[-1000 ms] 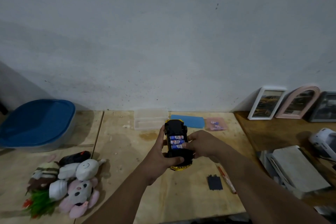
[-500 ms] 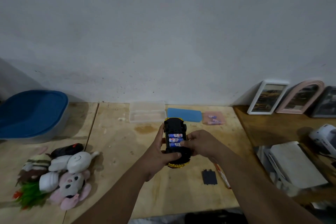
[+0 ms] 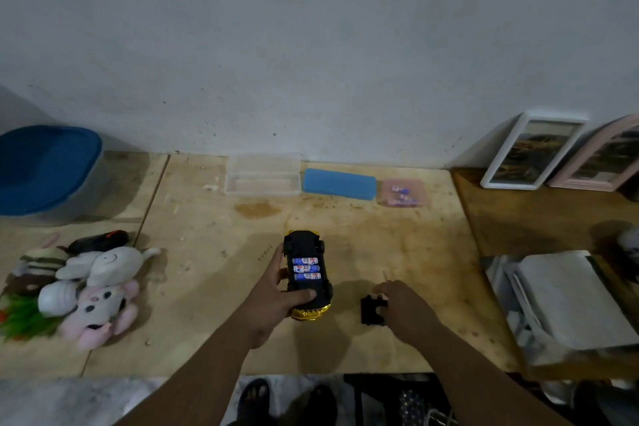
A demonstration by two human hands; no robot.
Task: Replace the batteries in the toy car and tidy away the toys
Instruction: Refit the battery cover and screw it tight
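The yellow and black toy car (image 3: 308, 290) lies upside down in the middle of the wooden table (image 3: 397, 252). Three blue and white batteries (image 3: 306, 268) sit in its open compartment. My left hand (image 3: 276, 297) grips the car from the left, thumb across its underside near the rear. My right hand (image 3: 403, 304) is down on the table to the right, fingers on the small black battery cover (image 3: 370, 311). A thin screwdriver tip (image 3: 385, 276) pokes out beyond that hand.
Several plush toys (image 3: 86, 284) lie in a pile at the left. A blue-lidded bin (image 3: 41, 169) stands at the back left. An open clear case (image 3: 262, 176), a blue lid (image 3: 339, 183) and a pink bag of batteries (image 3: 403, 193) line the wall. Picture frames (image 3: 532, 150) and papers (image 3: 567, 301) are at the right.
My right hand has left the car and dropped to the right onto the black battery cover. My left hand still holds the car. The camera has tilted down.
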